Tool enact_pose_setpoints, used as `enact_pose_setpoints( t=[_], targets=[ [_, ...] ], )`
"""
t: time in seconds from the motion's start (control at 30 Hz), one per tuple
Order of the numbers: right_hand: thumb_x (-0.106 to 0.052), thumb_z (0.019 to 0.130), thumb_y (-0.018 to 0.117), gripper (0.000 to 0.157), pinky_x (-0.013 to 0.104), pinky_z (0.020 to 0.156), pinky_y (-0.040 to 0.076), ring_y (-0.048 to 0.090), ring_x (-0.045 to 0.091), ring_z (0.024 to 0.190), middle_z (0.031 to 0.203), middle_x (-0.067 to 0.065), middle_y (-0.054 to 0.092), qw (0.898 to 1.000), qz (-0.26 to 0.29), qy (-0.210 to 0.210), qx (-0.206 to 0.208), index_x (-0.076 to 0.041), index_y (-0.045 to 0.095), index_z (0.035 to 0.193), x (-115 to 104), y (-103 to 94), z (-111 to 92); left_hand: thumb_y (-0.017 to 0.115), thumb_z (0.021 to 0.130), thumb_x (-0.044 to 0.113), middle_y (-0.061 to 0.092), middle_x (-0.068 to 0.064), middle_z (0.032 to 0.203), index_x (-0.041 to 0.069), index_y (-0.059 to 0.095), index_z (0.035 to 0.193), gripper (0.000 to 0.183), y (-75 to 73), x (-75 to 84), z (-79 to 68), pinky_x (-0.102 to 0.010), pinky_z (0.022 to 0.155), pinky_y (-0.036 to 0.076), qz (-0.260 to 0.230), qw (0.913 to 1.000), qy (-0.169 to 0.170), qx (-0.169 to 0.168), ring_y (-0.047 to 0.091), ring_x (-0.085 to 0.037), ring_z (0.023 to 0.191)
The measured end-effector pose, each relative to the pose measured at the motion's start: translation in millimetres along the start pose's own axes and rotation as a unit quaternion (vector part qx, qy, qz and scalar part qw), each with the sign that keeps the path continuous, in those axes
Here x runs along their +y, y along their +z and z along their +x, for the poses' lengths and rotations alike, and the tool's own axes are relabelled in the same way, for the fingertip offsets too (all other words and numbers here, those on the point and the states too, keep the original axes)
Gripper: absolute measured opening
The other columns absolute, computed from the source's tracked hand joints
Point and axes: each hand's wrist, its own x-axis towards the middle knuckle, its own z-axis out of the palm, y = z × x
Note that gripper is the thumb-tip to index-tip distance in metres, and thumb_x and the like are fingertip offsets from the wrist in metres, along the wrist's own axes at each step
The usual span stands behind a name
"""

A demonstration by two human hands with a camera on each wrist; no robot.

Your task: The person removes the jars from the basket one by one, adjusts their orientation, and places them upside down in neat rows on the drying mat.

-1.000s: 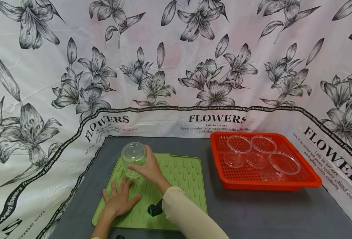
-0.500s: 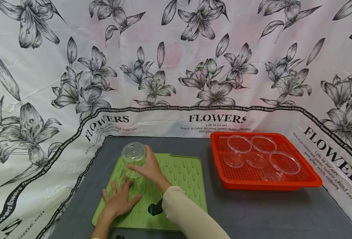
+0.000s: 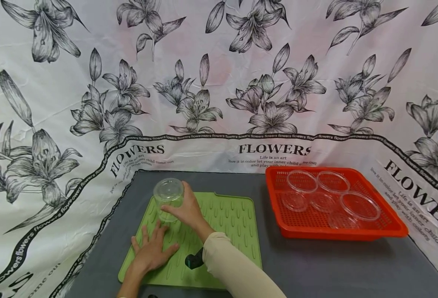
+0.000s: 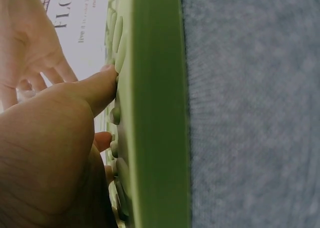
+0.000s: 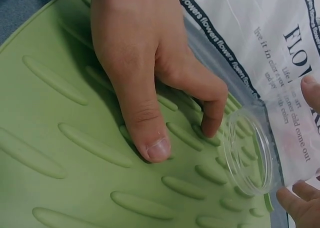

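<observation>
My right hand (image 3: 186, 210) holds a clear plastic cup (image 3: 168, 191) from its right side, thumb in front and fingers behind. The cup is upside down, its wide rim (image 5: 247, 150) at the mat in the right wrist view. Below it, toward me, my left hand (image 3: 151, 253) rests with fingers spread on the green ridged mat (image 3: 230, 236). In the left wrist view my left hand (image 4: 55, 138) has its thumb against the mat's raised ridges. Fingers (image 5: 311, 94) of the right hand show at the right edge of the right wrist view, around the cup.
At the right stands a red perforated basket (image 3: 356, 238) with 3 clear plastic cups (image 3: 360, 205) inside, rims up. The grey table (image 3: 308, 269) lies under mat and basket. A white flower-printed sheet (image 3: 204, 153) rises at the back and sides.
The head view has shifted slightly, so everything appears a little farther right. Both hands and the cup keep their places on the mat.
</observation>
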Motion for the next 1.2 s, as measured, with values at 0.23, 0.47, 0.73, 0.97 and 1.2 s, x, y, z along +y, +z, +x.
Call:
enact_pose_setpoints(
  t=[0.23,0.47,0.73,0.97,1.2],
  targets=[
    [-0.041,0.084,0.084,0.104,0.058,0.116,0.040,0.039,0.032,0.149,0.165,0.008,0.034,1.000,-0.002,0.012,-0.006,-0.018,0.021,0.163,2.6,-1.0,-2.0,0.062,0.095,0.058,0.014,-0.025,0.169,0.011,0.039,0.154,0.079,7.5,-0.4,-0.2,-0.086,0.104,-0.015,-0.011,0.9999,0.005,0.007,-0.009,-0.063,0.149],
    [-0.043,0.084,0.083,0.106,0.056,0.116,0.040,0.039,0.032,0.149,0.164,0.011,0.034,1.000,-0.023,0.012,-0.008,-0.015,0.019,0.163,4.8,-2.4,0.5,0.061,0.095,0.059,0.012,-0.023,0.170,0.011,0.039,0.155,0.080,8.9,1.6,-0.3,-0.085,0.106,-0.015,-0.008,1.0000,0.004,0.004,-0.010,-0.061,0.150],
    [-0.044,0.085,0.082,0.103,0.057,0.115,0.041,0.041,0.034,0.147,0.162,0.013,0.037,0.999,-0.034,0.019,-0.018,-0.011,0.021,0.162,6.4,-4.7,-2.1,0.061,0.095,0.061,0.012,-0.023,0.170,0.012,0.040,0.155,0.080,10.7,2.9,-0.7,-0.085,0.106,-0.015,-0.007,0.9999,0.005,0.005,-0.010,-0.060,0.151],
    [-0.045,0.085,0.081,0.101,0.056,0.114,0.042,0.044,0.032,0.145,0.158,0.011,0.042,0.999,-0.025,0.017,-0.024,-0.012,0.024,0.161,5.9,-6.2,-2.9,0.061,0.094,0.061,0.012,-0.023,0.170,0.012,0.040,0.155,0.081,8.1,1.9,-1.7,-0.085,0.106,-0.014,-0.004,0.9999,0.004,0.010,-0.010,-0.061,0.151],
    [-0.045,0.087,0.080,0.100,0.059,0.113,0.042,0.041,0.035,0.147,0.161,0.015,0.039,0.999,-0.022,0.022,-0.033,-0.011,0.023,0.162,5.1,-8.9,-5.2,0.060,0.095,0.062,0.010,-0.023,0.170,0.013,0.038,0.156,0.082,4.3,-1.2,-2.2,-0.086,0.106,-0.014,-0.001,0.9999,0.004,0.013,-0.010,-0.061,0.150]
  ],
)
